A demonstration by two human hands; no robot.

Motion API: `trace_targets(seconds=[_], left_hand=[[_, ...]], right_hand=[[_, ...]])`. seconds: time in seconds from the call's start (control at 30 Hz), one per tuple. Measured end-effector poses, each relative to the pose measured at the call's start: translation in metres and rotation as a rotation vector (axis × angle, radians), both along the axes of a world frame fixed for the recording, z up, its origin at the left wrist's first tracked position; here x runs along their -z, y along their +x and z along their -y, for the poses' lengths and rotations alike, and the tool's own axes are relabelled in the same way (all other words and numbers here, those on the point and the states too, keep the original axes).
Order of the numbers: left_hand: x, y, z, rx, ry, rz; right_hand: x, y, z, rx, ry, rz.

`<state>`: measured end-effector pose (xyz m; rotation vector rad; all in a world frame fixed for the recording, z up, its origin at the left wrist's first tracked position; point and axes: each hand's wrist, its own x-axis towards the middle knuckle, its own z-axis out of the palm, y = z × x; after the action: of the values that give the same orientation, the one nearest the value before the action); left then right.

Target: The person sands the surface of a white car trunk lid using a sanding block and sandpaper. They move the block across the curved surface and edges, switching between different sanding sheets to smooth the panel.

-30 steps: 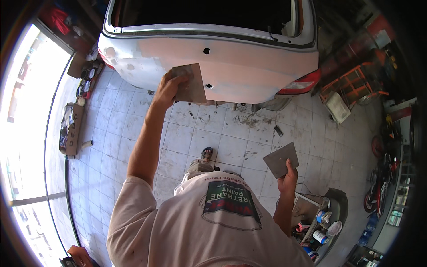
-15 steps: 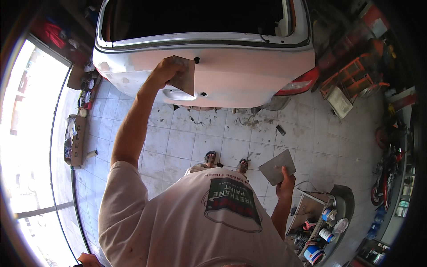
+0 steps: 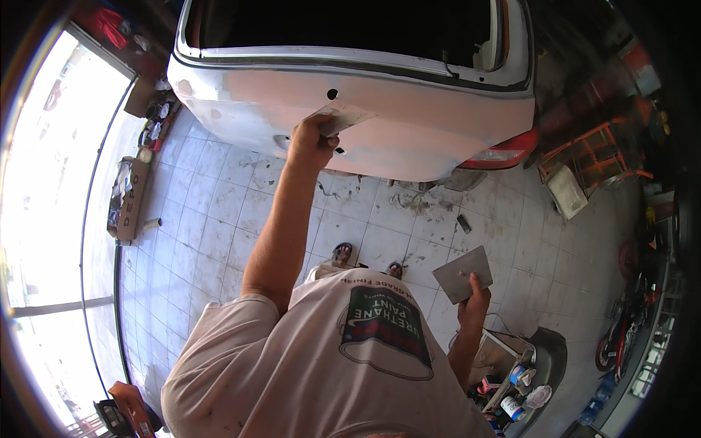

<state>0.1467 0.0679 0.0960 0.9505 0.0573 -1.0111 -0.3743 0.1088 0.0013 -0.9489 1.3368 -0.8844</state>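
Observation:
My left hand (image 3: 309, 143) is raised to the rear panel of a white car (image 3: 438, 120), which is coated in pale pink filler. It grips a wide flat spreader (image 3: 345, 115) whose blade lies against the panel, close to a small round hole. My right hand (image 3: 476, 301) hangs low at my side and holds a flat grey metal board (image 3: 460, 273) by its lower edge, tilted over the tiled floor. My white printed shirt fills the lower middle, and my sandalled feet show just above it.
A red tail light (image 3: 504, 156) sits at the panel's right end. A cardboard box (image 3: 128, 198) lies by the bright doorway on the left. Paint cans crowd a stand (image 3: 515, 385) at lower right. An orange rack (image 3: 595, 150) and a motorbike (image 3: 619, 343) stand on the right.
My left hand has carried the spreader rightward along the panel, and its blade has turned flatter. The car now looks closer. My right hand still holds the board low.

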Motion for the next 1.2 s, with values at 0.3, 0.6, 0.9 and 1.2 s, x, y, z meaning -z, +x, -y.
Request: trace_targets(seconds=[0.3, 0.6, 0.9, 1.2], left_hand=[[0.006, -0.005, 0.021, -0.171, -0.377, -0.344], [-0.024, -0.026, -0.044, -0.002, -0.226, 0.05], [-0.004, -0.143, -0.031, 1.005, -0.082, 0.209], [-0.001, -0.268, -0.02, 1.186, -0.448, -0.684]], right_hand=[[-0.028, 0.018, 0.021, -0.095, -0.075, -0.126], [-0.04, 0.024, 0.004, 0.15, 0.097, 0.32], [-0.091, 0.097, -0.022, -0.092, 0.132, 0.335], [-0.081, 0.08, -0.055, 0.249, -0.027, 0.471]])
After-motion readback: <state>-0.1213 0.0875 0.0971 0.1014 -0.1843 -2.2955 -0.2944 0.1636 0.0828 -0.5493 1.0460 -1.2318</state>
